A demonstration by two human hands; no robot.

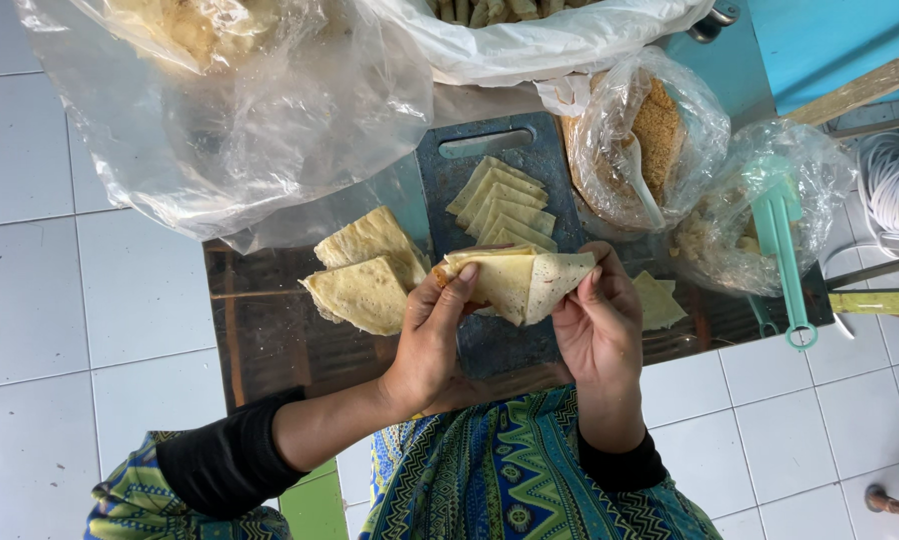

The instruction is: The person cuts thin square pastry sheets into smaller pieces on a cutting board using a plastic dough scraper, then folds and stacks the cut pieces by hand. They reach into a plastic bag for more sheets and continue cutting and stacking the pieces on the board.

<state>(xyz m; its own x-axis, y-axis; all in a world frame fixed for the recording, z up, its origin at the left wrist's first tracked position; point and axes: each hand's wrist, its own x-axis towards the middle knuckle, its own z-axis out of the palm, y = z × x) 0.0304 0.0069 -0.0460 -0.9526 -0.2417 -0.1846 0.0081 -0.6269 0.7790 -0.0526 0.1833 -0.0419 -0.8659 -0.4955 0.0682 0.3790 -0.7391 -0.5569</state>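
While gripped at both ends above the dark cutting board [530,160], folded pastry wrapper [518,280]: pale, thin, doubled into a rough triangle, held up off the board near the middle of the low table [260,340]. Left hand [432,335]: fingers curled shut, thumb pressed over the wrapper's left edge, a trace of orange filling just showing there. Right hand [598,325]: closed in a pinch on the wrapper's right flap, fingertips tucked under the fold. Judged step: folding and sealing of a filled wrapper, partly closed, right flap not yet flat. Judged next call: firm press along the open edge, even pressure from both thumbs, care against tearing the thin sheet or squeezing filling out. Just left of the hands, touching one another: two finished folded triangles [368,275]. On the board behind: fanned stack of cut wrapper sheets [503,205]; one loose sheet [660,300] right of the right hand. Further right: bag of brown crumbs [645,140] with white spoon inside; bag with green spatula [782,240]. Top left: large clear plastic bag [240,120], contents unclear.
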